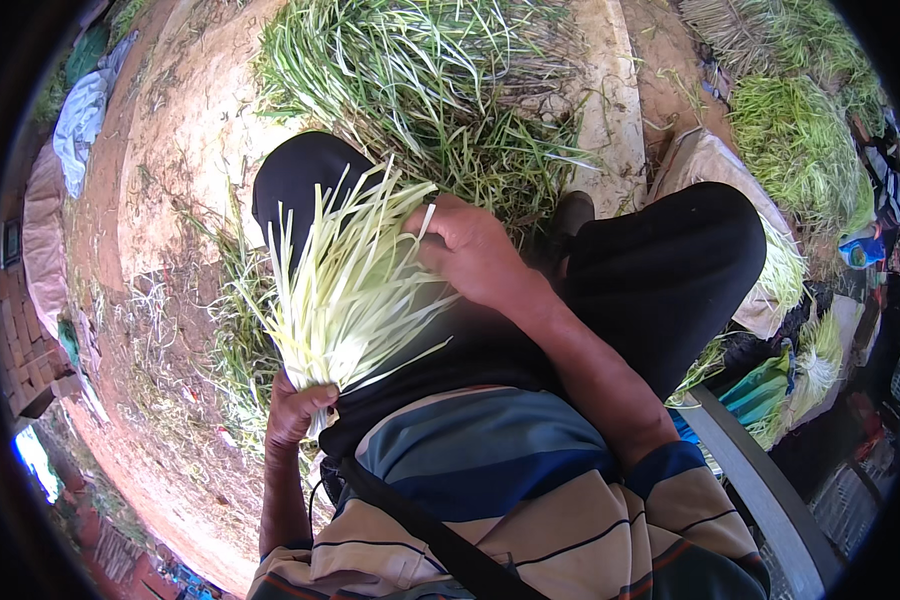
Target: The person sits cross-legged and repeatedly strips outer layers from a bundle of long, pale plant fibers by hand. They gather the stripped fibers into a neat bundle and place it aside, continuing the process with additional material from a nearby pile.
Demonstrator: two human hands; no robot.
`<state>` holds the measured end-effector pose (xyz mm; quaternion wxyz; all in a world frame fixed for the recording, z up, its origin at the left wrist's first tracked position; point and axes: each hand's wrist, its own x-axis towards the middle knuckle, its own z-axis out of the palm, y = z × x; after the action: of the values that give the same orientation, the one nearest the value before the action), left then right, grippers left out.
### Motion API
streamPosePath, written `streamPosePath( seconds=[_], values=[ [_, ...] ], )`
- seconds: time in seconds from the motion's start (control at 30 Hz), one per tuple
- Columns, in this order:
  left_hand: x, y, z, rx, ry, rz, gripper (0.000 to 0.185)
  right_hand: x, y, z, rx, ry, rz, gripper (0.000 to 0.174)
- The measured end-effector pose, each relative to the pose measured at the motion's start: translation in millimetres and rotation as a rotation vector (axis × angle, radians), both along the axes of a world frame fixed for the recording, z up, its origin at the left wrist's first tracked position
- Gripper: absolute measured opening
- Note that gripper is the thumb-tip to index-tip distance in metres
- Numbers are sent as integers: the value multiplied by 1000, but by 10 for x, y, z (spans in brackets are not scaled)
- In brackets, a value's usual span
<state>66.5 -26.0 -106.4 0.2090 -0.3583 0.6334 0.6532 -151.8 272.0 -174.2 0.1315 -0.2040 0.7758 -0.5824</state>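
My left hand [300, 409] grips the base of a bundle of pale yellow-green leaves [345, 300], thumb across the white stems. The leaves fan upward over my black trousers, in front of my knee. My right hand [461, 251] is at the upper right edge of the fan, its fingers curled by the leaf tips; a pale blade sticks up beside the fingers. Whether the fingers pinch that blade is unclear. Beyond my knees a large heap of long green and white leaves [390, 82] lies on the ground.
Loose green leaves [247, 360] litter the ground on the left. At right are another green heap [795, 150], a sack [712, 161] with pale leaves by it, and a pale bundle [817, 367]. A grey chair armrest [757, 480] is beside my right elbow. Cloths lie far left.
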Motion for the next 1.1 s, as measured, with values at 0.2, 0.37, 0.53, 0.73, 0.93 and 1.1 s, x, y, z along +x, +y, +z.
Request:
streamPosePath(
  seconds=[0.2, 0.37, 0.53, 0.73, 0.93, 1.1],
  values=[
    [8, 10, -6, 1, 20, 6, 34, 11, -18, 16, 176, 29, -96, 13],
    [7, 1, -13, 33, 39, 0, 37, -7, -6, -91, 293, 132, -189, 11],
    [33, -2, -20, 18, 34, 5, 35, -336, 414, -436, 349, -135, -273, 19],
    [-7, 19, -2, 10, 25, 1, 32, -262, 457, -138, 192, -72, -133, 31],
    [24, -14, -27, 11, 2, 11, 32, -311, 475, 141, 158, -385, 124, 32],
    [12, -8, -16, 6, -11, 20, 31, -259, 464, 88, 77, -399, 178, 36]
  ],
)
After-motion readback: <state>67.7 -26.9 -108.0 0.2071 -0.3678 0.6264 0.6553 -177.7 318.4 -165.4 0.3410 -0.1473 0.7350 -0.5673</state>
